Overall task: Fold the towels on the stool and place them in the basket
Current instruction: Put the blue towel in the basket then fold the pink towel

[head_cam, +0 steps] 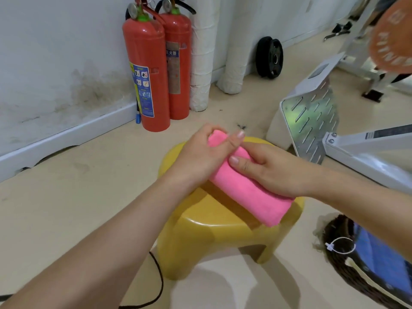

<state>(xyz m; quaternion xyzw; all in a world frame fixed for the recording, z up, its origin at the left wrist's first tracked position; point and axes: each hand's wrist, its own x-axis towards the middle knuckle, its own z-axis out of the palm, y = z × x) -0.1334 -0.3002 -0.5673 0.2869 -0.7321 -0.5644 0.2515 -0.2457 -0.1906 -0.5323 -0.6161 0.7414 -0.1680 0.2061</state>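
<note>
Pinches one end of the folded pink microfibre towel in left hand fingers; presses its middle under the right hand, fingers hidden, pinning folds against the yellow plastic stool.

Quick head count, for anyone wondering

One pink towel, one yellow stool, one wicker basket, one blue cloth, and two hands: left hand, right hand. Plus two red fire extinguishers, two white wrapped pipes, and one black weight plate.
</note>
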